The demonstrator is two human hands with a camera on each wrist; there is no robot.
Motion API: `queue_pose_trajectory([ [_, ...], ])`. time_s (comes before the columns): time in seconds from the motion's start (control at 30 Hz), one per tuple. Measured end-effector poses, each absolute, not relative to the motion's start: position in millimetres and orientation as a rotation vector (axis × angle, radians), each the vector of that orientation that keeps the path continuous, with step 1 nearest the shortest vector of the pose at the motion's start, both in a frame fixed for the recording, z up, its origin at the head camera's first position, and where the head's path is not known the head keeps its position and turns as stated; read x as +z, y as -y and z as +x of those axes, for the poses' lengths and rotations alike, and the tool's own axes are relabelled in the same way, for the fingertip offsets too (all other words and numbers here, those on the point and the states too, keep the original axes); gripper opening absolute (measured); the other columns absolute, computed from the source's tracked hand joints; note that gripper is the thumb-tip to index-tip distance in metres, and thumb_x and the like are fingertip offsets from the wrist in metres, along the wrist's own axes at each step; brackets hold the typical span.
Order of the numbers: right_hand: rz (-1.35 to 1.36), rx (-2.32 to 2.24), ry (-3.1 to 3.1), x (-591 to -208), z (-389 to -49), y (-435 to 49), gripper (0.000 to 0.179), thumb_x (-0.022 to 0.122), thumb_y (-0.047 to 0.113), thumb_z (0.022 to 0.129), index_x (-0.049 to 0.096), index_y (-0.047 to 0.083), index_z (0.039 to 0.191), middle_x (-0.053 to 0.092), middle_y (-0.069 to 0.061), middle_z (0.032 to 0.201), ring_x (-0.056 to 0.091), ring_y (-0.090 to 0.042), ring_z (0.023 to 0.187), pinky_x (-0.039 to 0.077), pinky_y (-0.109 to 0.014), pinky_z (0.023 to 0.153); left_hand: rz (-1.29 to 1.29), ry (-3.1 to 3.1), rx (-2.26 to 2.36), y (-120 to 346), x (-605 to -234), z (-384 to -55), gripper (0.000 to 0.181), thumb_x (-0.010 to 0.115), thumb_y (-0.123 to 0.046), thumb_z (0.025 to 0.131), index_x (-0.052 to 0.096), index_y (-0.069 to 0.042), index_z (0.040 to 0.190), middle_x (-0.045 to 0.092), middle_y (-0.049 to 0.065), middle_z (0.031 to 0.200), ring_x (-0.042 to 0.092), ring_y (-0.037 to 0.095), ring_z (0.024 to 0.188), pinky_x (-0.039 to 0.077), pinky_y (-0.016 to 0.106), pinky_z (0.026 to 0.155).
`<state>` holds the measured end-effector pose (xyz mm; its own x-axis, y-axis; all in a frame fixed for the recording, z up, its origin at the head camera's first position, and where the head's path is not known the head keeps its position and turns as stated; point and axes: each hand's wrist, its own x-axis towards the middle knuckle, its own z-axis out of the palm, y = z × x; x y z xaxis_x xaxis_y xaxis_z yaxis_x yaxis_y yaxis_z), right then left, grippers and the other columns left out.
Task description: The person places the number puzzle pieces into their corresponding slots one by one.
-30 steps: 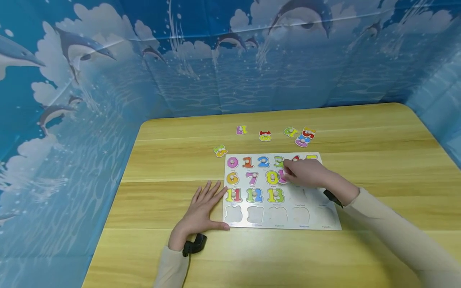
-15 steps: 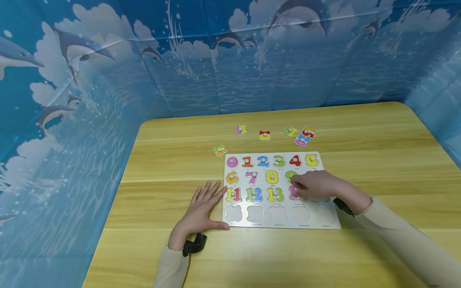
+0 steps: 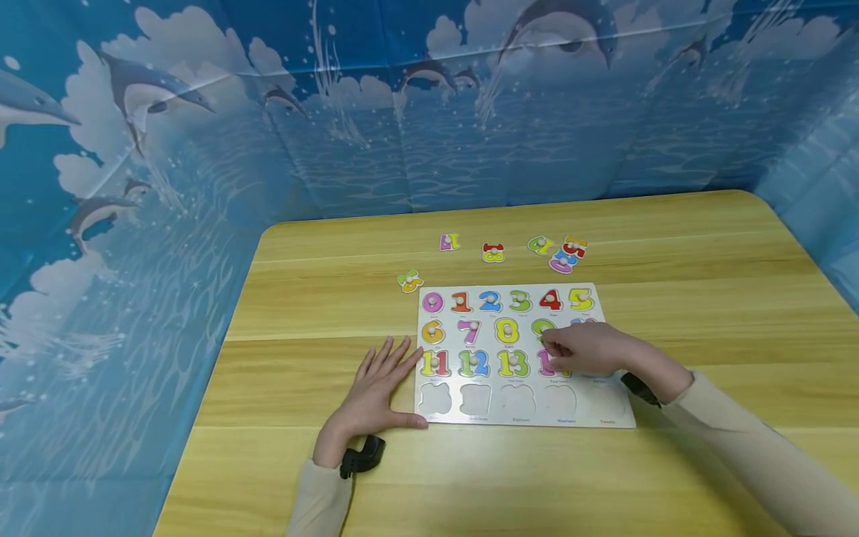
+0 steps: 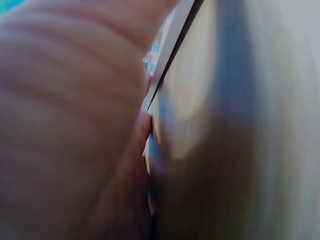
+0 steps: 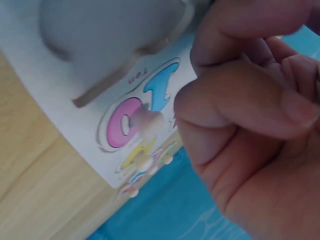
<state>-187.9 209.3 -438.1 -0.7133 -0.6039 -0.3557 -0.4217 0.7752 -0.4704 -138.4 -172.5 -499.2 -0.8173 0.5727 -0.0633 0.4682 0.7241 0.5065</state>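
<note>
A white number puzzle board (image 3: 488, 335) lies on the wooden table, its upper rows filled with knobbed number pieces. My right hand (image 3: 593, 347), fingers curled, pinches the pink-and-yellow 14 piece (image 3: 544, 362) at its place in the third row, right of the 13 piece (image 3: 514, 363). The hand partly covers that piece and the green 9 (image 3: 540, 327). In the right wrist view the curled fingers (image 5: 240, 95) hide the 14, while the 10 piece (image 5: 122, 125) shows beside them. My left hand (image 3: 369, 395) lies spread, with fingertips and thumb at the board's left edge.
Behind the board lie loose pieces: 16 (image 3: 410, 281), 17 (image 3: 450, 242), 18 (image 3: 493, 253), 19 (image 3: 540, 245), and 15 (image 3: 575, 247) against 20 (image 3: 562, 262). Bare recesses (image 3: 436, 399) line the board's front row. A dolphin-print cloth (image 3: 416, 149) hangs behind the table.
My right hand has carried the 14 piece from beside the 8 rightward and toward me, down onto the third row. Over the last half second it shifts only slightly. The left hand stays still.
</note>
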Motion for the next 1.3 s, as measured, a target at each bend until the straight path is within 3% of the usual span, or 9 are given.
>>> queue_pose_trajectory([
  [0.63,-0.710,-0.545,-2.406,-433,-200,-212,0.029,0.070,0.037,0.085,0.051,0.019,0.073,0.042,0.008,0.061,0.042,-0.009,0.056,0.029,-0.024,0.055,0.831,-2.709,0.702,174,-500,-138,0.107,0.070,-0.067,0.069,0.016,-0.026,0.153,0.002,0.000,0.159,-0.009,0.024,0.143,-0.010,0.041,0.112],
  [0.87,-0.492,-0.903,-2.389,-421,-251,-235,0.029,0.058,0.032,0.096,0.057,0.004,0.091,0.050,-0.007,0.071,0.045,-0.017,0.057,0.037,-0.027,0.053,0.847,-2.716,0.725,173,-498,-137,0.107,0.072,-0.064,0.069,0.018,-0.023,0.153,0.005,0.003,0.159,-0.006,0.027,0.143,-0.007,0.044,0.112],
  [1.07,-0.107,-1.096,-2.572,-426,-297,-264,0.047,0.050,0.042,0.097,0.051,-0.005,0.103,0.055,-0.017,0.083,0.048,-0.031,0.063,0.041,-0.039,0.056,0.845,-2.718,0.725,173,-499,-138,0.108,0.072,-0.064,0.069,0.018,-0.024,0.153,0.005,0.002,0.159,-0.007,0.027,0.143,-0.007,0.044,0.112],
  [1.13,-0.020,-1.092,-2.604,-429,-306,-270,0.050,0.050,0.044,0.097,0.051,-0.006,0.100,0.054,-0.015,0.079,0.048,-0.031,0.064,0.039,-0.040,0.057,0.843,-2.718,0.724,172,-500,-137,0.108,0.072,-0.064,0.069,0.018,-0.024,0.153,0.005,0.002,0.159,-0.007,0.026,0.143,-0.007,0.044,0.112],
  [1.3,0.088,-0.970,-2.638,-438,-320,-276,0.053,0.048,0.048,0.096,0.055,0.000,0.074,0.046,-0.003,0.054,0.045,-0.023,0.052,0.036,-0.036,0.054,0.842,-2.719,0.727,172,-499,-137,0.107,0.073,-0.063,0.069,0.018,-0.024,0.153,0.005,0.002,0.159,-0.007,0.027,0.143,-0.008,0.044,0.112],
])
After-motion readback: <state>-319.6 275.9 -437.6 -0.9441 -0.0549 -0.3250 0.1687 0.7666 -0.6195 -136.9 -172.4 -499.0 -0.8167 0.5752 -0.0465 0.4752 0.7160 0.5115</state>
